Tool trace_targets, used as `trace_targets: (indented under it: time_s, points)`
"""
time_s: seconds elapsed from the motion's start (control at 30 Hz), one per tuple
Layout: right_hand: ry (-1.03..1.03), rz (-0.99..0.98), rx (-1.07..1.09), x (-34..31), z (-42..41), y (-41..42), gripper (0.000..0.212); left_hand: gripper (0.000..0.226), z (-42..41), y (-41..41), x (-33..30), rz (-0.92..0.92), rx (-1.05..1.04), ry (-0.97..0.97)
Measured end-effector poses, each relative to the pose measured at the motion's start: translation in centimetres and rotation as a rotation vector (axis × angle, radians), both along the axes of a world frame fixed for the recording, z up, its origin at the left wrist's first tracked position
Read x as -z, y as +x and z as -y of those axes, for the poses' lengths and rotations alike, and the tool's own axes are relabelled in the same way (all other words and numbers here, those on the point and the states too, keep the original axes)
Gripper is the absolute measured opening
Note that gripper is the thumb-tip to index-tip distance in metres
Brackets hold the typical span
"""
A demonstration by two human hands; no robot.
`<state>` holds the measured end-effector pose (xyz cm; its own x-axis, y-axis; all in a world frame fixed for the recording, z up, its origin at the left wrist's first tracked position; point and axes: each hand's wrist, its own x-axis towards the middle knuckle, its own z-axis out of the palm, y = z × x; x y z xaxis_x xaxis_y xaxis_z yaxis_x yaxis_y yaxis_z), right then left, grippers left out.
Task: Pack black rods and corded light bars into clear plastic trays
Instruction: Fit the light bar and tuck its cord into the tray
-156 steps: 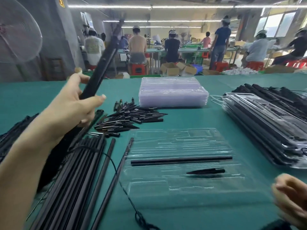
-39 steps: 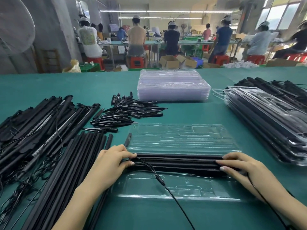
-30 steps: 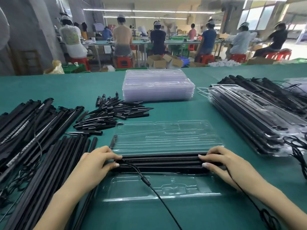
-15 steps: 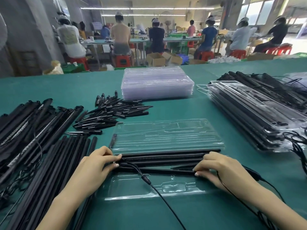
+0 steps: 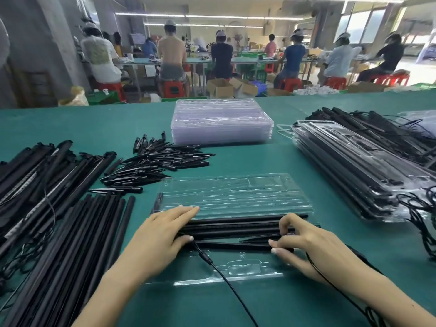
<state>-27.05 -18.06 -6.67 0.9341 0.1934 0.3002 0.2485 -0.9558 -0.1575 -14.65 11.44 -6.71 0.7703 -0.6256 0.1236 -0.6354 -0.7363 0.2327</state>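
An open clear plastic tray point(image 5: 236, 197) lies on the green table before me. Black rods and a light bar point(image 5: 236, 228) lie across its middle, with a black spike point(image 5: 257, 239) beside them. My left hand point(image 5: 160, 237) lies flat on their left ends, fingers straight, thumb by the cord's plug point(image 5: 203, 256). My right hand point(image 5: 304, 246) has curled fingers pinching the rods' right ends. A black cord point(image 5: 236, 291) runs from the bar toward me.
Loose black rods point(image 5: 77, 244) and corded light bars point(image 5: 35, 175) lie at left. A heap of black spikes point(image 5: 155, 164) sits behind the tray. Empty clear trays point(image 5: 221, 121) are stacked at the back, packed trays point(image 5: 354, 171) at right. Several people work at far tables.
Since a second ago my left hand's fingers have spread flat over the rods' left ends, and my right hand's fingers have curled onto the front rod and spike. The view shifted slightly.
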Motion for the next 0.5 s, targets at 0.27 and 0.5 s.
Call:
trace_targets:
  time_s: [0.27, 0.5]
  points:
    - [-0.052, 0.006, -0.052, -1.2, -6.4, -2.5, 0.052, 0.051, -0.1, 0.4, 2.7, -0.245, -0.077, -0.045]
    - [-0.006, -0.312, -0.03, -1.7, -7.7, -1.3, 0.019, 0.051, -0.1, 0.7, 2.7, -0.271, -0.073, -0.036]
